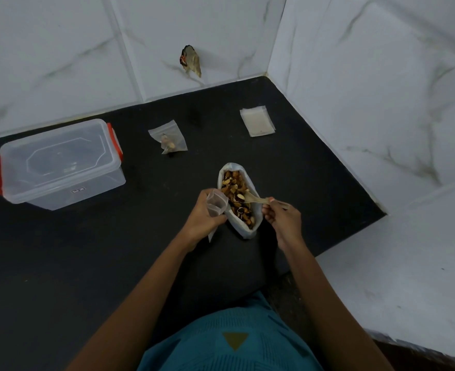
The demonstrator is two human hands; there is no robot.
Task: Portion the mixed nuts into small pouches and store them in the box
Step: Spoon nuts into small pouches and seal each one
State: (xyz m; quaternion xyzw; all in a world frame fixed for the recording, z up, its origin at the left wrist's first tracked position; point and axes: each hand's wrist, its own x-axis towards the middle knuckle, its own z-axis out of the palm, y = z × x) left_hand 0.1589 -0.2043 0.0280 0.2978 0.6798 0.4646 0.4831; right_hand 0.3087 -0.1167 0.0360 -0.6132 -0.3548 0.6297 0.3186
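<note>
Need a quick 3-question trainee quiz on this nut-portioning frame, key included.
1. True or false: the box has its lid on.
2. Which hand holds the spoon? A) left B) right
3. How many filled pouches lie on the counter?

Key:
1. True.
2. B: the right hand holds it over the nut bag; the left hand holds an empty pouch.
3. One filled pouch.

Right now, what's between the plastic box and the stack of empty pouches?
Head view: a small pouch holding a few nuts lies between box and stack.
</note>
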